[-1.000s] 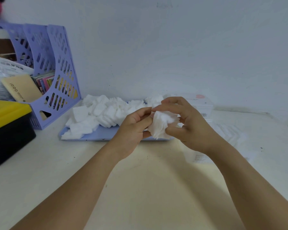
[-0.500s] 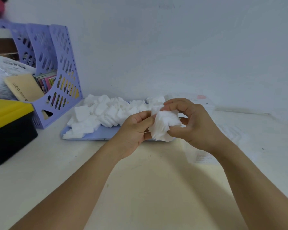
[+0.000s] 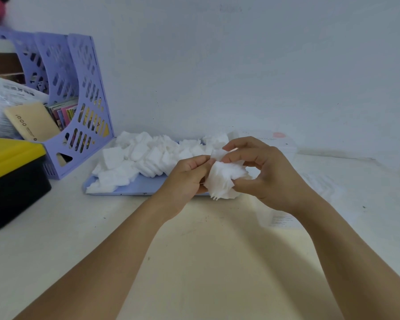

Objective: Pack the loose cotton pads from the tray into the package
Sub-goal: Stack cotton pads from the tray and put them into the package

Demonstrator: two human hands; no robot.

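Bunching cotton pads [image 3: 224, 179] between hands [image 3: 231, 174]

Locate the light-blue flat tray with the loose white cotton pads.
In the head view, the light-blue flat tray lies left of centre on the table, against the wall, right of the purple perforated file holder, behind both hands.

Package [image 3: 275, 140] — blurred, maybe part-hidden behind right hand [image 3: 267, 175].

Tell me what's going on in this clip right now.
A person holds a small bunch of cotton pads above the table, with the left hand pinching one side and the right hand gripping the other. Many loose pads lie heaped on the blue tray behind. The clear package lies flat on the table to the right, untouched.
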